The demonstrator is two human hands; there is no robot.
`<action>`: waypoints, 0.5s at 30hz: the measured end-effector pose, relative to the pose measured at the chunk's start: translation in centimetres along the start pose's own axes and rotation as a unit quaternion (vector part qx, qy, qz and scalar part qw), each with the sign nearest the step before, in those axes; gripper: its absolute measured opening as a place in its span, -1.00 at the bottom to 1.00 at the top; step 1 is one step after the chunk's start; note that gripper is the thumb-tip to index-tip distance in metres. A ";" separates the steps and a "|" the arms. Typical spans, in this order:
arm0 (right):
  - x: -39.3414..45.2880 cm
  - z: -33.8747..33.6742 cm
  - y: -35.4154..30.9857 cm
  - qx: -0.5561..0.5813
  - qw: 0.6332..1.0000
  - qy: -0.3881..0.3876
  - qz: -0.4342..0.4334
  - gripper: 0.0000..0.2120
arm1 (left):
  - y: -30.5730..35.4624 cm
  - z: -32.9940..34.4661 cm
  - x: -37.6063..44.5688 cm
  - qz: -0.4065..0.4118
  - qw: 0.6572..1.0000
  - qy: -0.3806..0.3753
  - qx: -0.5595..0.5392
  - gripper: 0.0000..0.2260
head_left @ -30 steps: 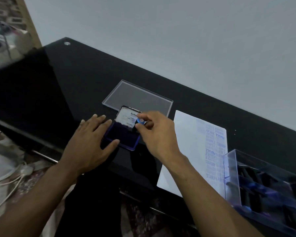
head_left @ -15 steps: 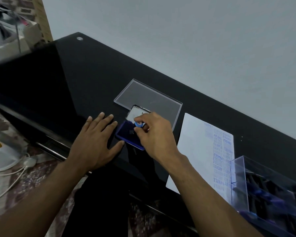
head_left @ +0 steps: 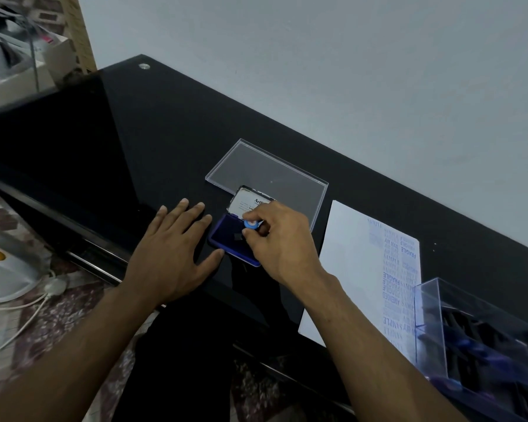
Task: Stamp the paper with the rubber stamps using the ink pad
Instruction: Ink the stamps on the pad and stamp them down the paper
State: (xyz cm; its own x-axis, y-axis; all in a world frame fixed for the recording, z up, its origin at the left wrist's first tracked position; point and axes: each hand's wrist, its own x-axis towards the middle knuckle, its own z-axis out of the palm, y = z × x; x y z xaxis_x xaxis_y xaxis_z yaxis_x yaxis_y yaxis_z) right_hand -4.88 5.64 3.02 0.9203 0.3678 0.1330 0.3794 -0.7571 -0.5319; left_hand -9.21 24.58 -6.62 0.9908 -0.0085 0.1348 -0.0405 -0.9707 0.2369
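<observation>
Pinching a blue-capped rubber stamp (head_left: pixel 251 224), the right hand (head_left: pixel 282 243) holds it over the open ink pad (head_left: pixel 226 239) on the black worktop (head_left: pixel 165 141); its fingers hide the stamp's body, and whether its face touches the ink cannot be told. The left hand (head_left: pixel 171 257) lies flat with fingers spread, thumb against the pad's near edge. Behind lies a clear lid (head_left: pixel 265 169). The paper (head_left: pixel 357 269), printed with blue rows, sits right, partly behind a clear box (head_left: pixel 482 339) cut off by the frame, its contents blurred.
</observation>
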 end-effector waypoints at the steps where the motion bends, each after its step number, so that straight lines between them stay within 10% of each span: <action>1: 0.0 0.0 0.0 0.002 1.000 0.002 -0.003 -0.78 | 0.0 0.0 0.0 0.000 1.000 0.001 0.000 -0.23; 15: 0.2 0.2 0.4 -0.001 1.000 -0.002 0.006 -0.76 | 0.0 0.0 0.0 0.000 1.000 0.004 0.000 -0.23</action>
State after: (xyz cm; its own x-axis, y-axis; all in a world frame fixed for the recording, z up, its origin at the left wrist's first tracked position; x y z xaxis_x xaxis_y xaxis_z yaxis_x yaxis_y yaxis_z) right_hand -4.55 5.55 2.70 0.9242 0.3612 0.1238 0.3692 -0.7627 -0.5310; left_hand -9.20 24.54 -6.65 0.9898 -0.0068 0.1422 -0.0407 -0.9706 0.2372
